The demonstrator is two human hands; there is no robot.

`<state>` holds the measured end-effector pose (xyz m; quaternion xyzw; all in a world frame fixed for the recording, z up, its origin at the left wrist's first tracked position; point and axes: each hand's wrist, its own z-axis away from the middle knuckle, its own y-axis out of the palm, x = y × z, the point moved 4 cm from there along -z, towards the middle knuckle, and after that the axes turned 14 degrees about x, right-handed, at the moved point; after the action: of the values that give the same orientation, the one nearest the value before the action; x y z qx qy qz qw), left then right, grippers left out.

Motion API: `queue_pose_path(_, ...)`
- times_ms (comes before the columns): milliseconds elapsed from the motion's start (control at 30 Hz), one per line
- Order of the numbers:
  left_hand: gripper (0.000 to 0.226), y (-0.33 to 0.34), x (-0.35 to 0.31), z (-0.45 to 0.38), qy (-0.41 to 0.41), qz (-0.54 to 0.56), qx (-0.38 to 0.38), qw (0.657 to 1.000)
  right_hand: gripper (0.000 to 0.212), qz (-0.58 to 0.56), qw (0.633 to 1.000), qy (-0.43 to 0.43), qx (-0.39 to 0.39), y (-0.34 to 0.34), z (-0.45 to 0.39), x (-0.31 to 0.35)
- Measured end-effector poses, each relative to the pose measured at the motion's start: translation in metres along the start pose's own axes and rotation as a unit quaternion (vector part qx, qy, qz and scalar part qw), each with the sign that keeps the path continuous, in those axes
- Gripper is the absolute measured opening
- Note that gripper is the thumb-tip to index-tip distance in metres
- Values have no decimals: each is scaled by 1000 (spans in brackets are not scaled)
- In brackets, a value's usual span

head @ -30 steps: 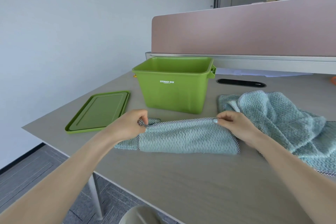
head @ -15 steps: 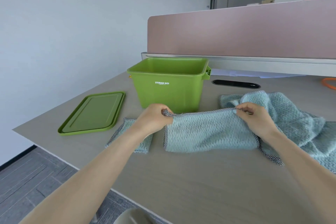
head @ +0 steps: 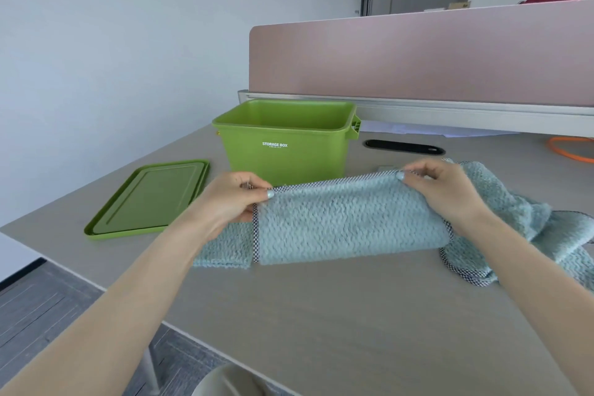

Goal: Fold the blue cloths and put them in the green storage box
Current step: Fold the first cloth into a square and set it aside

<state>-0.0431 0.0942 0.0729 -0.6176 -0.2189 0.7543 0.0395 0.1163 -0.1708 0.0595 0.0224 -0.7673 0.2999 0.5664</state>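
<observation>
- Nearest the camera, at 6 o'clock, a rounded pale chair top pokes up below the edge of the counter.
- Both forearms reach forward over the bare grey counter top.
- The left hand pinches the checked-trim corner of the folded blue cloth, thumb and fingers curled on the hem.
- The right hand pinches the same hem at its other end, so the top edge is lifted and stretched between the hands while the lower part rests on the counter.
- A further part of blue cloth lies flat under the left wrist, at 9 o'clock from the held piece.
- A loose heap of blue cloth lies at 3 o'clock, touching the held piece behind the right wrist.
- The green lid lies flat at 10 o'clock, apart from the cloth.
- The green storage box stands open and upright at 12 o'clock, just behind the lifted hem.
- Beyond it are a black cable slot, an orange loop at 2 o'clock, and a pink divider.
</observation>
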Motion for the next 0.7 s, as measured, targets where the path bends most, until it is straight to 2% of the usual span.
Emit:
queue_pose_path(67,7,7,16,-10,-15,-103,-22,994,10,32,999,24,15,16,-5,-16)
queue_pose_path(133,18,15,31,-21,-11,-191,-43,981,15,63,997,43,33,31,-7,-33)
queue_pose_path(200,30,19,36,-28,-11,-323,-99,941,18,89,993,62,43,40,-8,-48)
queue_pose_path(267,35,31,28,-30,46,-415,-146,897,20,101,992,71,41,43,-9,-58)
queue_pose_path(333,40,59,13,-30,118,-415,-105,896,20,110,991,66,37,42,-10,-60)
queue_pose_path(400,43,95,8,-33,125,-445,-22,887,19,121,990,59,37,41,-11,-60)
queue_pose_path(533,67,132,39,-45,-11,-479,101,872,19,153,985,71,32,34,-8,-64)
queue_pose_path(700,87,121,60,-40,-39,-487,79,869,18,196,977,74,38,31,-6,-66)
